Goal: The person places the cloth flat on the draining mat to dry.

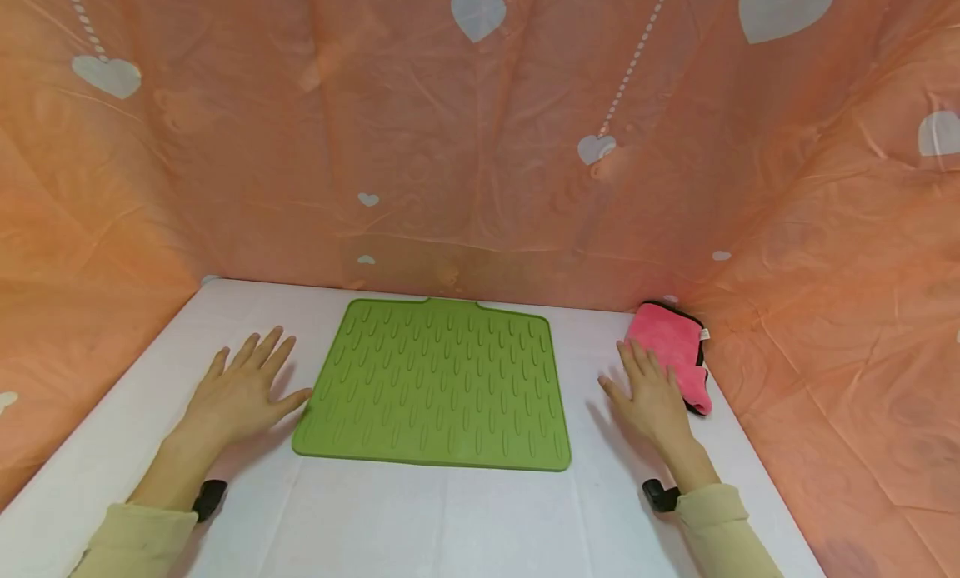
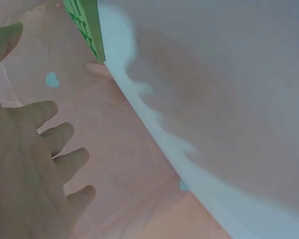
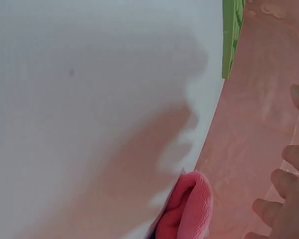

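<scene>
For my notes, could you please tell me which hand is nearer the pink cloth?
The right hand: in the head view it overlaps the pink cloth, while the left hand is beyond the green mat.

You have two hands (image 1: 238,395), two sleeves (image 1: 142,538), two wrist cameras (image 1: 210,500), one table (image 1: 435,524), one ridged mat (image 1: 435,391), one pink cloth (image 1: 667,332).

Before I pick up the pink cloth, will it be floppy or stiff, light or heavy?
The pink cloth will probably flop and partly unfold, since it lies in soft, rounded folds. It looks like fabric, so likely light for its size if dry. Its fuzzy-looking surface suggests little slipping.
</scene>
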A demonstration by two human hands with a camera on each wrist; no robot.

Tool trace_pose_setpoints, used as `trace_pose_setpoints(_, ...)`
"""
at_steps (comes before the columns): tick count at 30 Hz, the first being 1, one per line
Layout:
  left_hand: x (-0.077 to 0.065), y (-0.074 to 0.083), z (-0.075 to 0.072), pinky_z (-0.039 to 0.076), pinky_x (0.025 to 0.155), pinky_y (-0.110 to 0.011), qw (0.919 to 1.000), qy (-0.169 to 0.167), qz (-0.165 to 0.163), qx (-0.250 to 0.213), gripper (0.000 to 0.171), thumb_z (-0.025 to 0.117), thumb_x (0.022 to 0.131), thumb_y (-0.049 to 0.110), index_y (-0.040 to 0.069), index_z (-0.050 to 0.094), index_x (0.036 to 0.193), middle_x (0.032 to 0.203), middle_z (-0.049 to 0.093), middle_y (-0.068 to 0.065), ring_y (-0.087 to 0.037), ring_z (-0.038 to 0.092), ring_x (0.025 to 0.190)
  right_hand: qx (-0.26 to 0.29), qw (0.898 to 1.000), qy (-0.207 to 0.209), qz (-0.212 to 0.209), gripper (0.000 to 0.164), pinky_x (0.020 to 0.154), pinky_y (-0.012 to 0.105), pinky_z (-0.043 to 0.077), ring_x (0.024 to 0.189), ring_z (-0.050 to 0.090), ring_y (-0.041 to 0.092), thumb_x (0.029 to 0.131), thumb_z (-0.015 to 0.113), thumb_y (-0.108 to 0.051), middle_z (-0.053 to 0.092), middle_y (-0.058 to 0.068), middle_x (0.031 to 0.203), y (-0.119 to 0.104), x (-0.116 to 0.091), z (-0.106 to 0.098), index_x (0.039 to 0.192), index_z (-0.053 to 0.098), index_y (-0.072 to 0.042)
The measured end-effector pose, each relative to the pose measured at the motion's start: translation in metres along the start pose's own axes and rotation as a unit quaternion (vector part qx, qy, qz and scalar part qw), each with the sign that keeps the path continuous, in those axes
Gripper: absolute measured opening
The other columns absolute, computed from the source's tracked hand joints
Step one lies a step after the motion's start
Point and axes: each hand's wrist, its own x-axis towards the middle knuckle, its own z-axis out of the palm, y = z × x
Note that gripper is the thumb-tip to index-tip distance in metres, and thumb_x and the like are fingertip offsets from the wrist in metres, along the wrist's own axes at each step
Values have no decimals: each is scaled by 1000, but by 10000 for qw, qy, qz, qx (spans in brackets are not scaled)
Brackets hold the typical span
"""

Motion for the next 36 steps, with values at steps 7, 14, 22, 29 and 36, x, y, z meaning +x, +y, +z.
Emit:
trace_pose_setpoints(7,-3,11,-4,17,116,-75,9999,75,113,10,92,57,99,61,-1,30,161,167,23,-26,-54,24,149,274,9986,443,-121,73,118,74,16,148,27,55,104,61,-39,28,29,165,13,4,-5,157,37,5)
trace_pose_setpoints(14,-7,20,-2,19,116,-73,9994,146,320,41,90,60,99,59,1,31,162,168,24,-22,-51,27,150,563,9946,868,-93,72,116,76,19,147,29,55,102,63,-33,28,31,164,29,11,-5,158,35,4)
trace_pose_setpoints(22,-17,31,10,25,116,-71,9969,152,746,179,88,64,96,58,1,39,158,166,32,-22,-49,34,148,412,9957,828,-53,69,113,76,24,142,32,60,103,61,-29,29,31,163,52,20,-6,157,35,5)
trace_pose_setpoints(29,-24,34,17,27,116,-69,9944,138,1021,216,86,65,94,60,2,47,154,163,39,-20,-48,39,145,156,9996,242,77,71,116,74,19,148,26,54,107,53,-38,27,34,163,71,29,-4,159,32,6)
trace_pose_setpoints(36,-26,32,24,28,116,-68,9924,24,1207,253,85,64,95,62,2,49,153,162,41,-20,-47,41,144,79,9996,-281,0,71,116,76,17,150,21,54,108,50,-39,22,31,165,86,36,-1,160,28,4)
